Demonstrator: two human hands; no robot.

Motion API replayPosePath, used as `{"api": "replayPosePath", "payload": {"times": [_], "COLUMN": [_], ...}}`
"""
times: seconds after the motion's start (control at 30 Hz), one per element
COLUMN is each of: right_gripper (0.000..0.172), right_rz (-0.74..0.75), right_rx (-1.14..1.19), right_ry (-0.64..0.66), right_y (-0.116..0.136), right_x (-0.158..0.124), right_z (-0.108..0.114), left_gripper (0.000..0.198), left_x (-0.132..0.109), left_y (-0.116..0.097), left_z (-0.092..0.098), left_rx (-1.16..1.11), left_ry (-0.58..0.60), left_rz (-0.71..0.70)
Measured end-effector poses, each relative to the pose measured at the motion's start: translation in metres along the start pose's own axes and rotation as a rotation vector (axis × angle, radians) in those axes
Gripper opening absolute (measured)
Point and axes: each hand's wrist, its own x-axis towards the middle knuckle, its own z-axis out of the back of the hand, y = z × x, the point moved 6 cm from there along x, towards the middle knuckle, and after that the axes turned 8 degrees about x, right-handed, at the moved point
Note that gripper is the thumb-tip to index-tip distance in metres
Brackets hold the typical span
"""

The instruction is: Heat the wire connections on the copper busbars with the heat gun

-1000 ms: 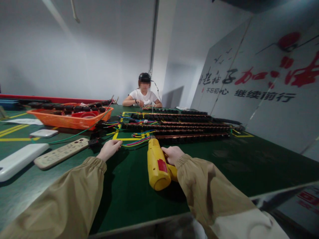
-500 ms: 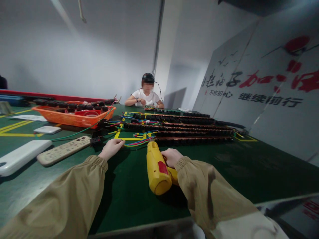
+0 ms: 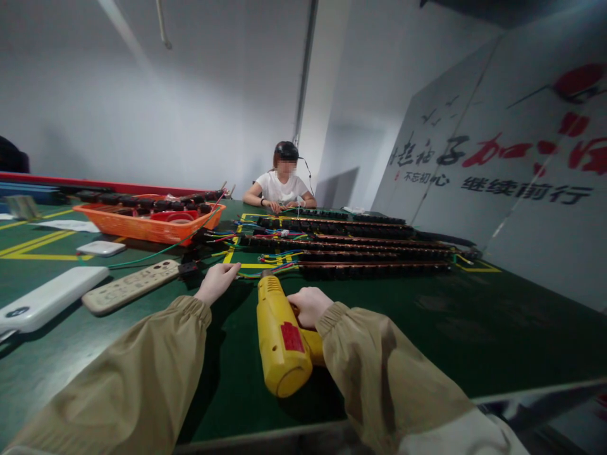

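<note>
My right hand (image 3: pixel 310 306) is wrapped round the grip of a yellow heat gun (image 3: pixel 281 344) with a red label on its side. The gun's nozzle points away from me, just below a bundle of coloured wires (image 3: pixel 279 270). These wires run out of the left end of the nearest long black strip (image 3: pixel 374 270), which has a copper-coloured edge. My left hand (image 3: pixel 218 282) is closed in a pinch at the free ends of the bundle, left of the nozzle. The fingertips hide the wire ends.
More black strips (image 3: pixel 360 240) lie behind. On the left are an orange basket (image 3: pixel 137 230) of black parts, a beige power strip (image 3: pixel 133 287), a white power bank (image 3: pixel 57 297) and a small white box (image 3: pixel 102 248). A co-worker (image 3: pixel 282 183) sits across the green table (image 3: pixel 427 354).
The heat gun has moved left and slightly towards me in my right hand, its nozzle shifting along the wires towards my left hand. The co-worker's raised hand has come down.
</note>
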Motion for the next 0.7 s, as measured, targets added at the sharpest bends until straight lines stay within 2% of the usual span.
{"api": "replayPosePath", "payload": {"times": [0.1, 0.33, 0.5, 0.7], "right_gripper": [0.028, 0.028, 0.028, 0.029], "right_rz": [0.085, 0.185, 0.204, 0.218], "right_rx": [-0.020, -0.066, -0.087, -0.095], "right_ry": [0.085, 0.098, 0.094, 0.080], "right_y": [0.015, 0.053, 0.058, 0.054], "right_x": [0.005, 0.012, 0.015, 0.017], "right_z": [-0.003, 0.011, 0.014, 0.009], "left_gripper": [0.053, 0.056, 0.063, 0.061], "left_x": [-0.001, -0.001, 0.000, 0.001], "left_y": [-0.002, -0.010, -0.007, -0.003], "left_z": [0.001, 0.002, 0.001, 0.001], "left_rx": [-0.027, -0.091, -0.091, -0.097], "left_ry": [-0.020, -0.009, 0.005, -0.001], "left_rz": [-0.023, -0.045, -0.006, 0.016]}}
